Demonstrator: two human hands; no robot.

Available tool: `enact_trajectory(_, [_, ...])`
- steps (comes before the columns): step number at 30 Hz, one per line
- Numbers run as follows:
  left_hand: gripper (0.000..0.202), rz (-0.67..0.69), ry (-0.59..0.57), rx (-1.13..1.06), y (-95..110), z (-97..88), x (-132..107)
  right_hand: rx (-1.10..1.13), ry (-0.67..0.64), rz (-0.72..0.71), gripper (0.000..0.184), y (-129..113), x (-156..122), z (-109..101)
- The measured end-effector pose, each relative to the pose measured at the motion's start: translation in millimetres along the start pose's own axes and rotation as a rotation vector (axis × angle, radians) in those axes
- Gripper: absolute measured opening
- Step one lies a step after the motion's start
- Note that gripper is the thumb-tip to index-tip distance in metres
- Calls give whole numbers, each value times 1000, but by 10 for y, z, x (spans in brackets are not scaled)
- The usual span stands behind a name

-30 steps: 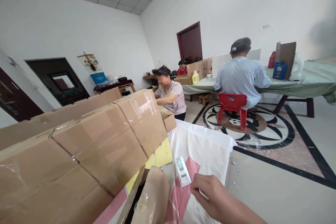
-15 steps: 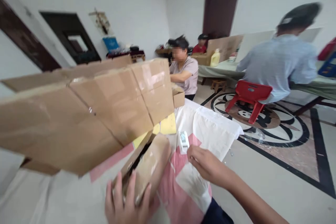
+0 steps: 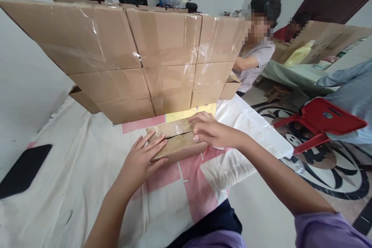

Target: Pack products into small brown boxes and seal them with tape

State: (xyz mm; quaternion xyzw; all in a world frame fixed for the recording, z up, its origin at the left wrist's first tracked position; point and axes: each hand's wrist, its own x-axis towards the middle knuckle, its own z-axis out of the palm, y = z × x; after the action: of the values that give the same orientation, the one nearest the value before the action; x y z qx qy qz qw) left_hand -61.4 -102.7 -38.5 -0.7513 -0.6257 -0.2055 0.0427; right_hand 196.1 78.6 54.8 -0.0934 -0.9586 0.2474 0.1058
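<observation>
A small brown cardboard box (image 3: 177,139) with tape over it lies on the cloth-covered table (image 3: 72,174) in front of me. My left hand (image 3: 142,159) rests flat on its left end, fingers spread. My right hand (image 3: 207,130) presses on its right end with the fingers curled over the top flap. The flaps are down, with a dark slit between them.
A wall of taped cardboard boxes (image 3: 145,54) stands just behind the small box. A black flat object (image 3: 23,168) lies at the left. A person (image 3: 255,46) sits behind the boxes. A red chair (image 3: 322,118) with another seated person is at the right, past the table's edge.
My view has swung down and left toward the table. The small box was tipped up open and now lies flat with both hands on it. The white dispenser is out of sight.
</observation>
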Motion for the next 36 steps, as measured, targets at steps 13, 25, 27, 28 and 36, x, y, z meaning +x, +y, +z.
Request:
enact_trajectory(13, [45,-85,-29,63,203,-122,83,62,-198,102,15,209,454,93])
enact_trajectory(25, [50,-154,-44,142,576,-114,493,38,-165,60,16,318,470,157])
enact_trajectory(27, [50,-147,-41,142,563,-117,479,28,-164,55,13,313,480,161])
enact_trajectory(28, [49,-144,-41,142,562,-117,473,23,-164,58,12,308,484,161])
enact_trajectory(36, [46,-131,-26,148,568,-62,433,16,-160,78,8,293,495,163])
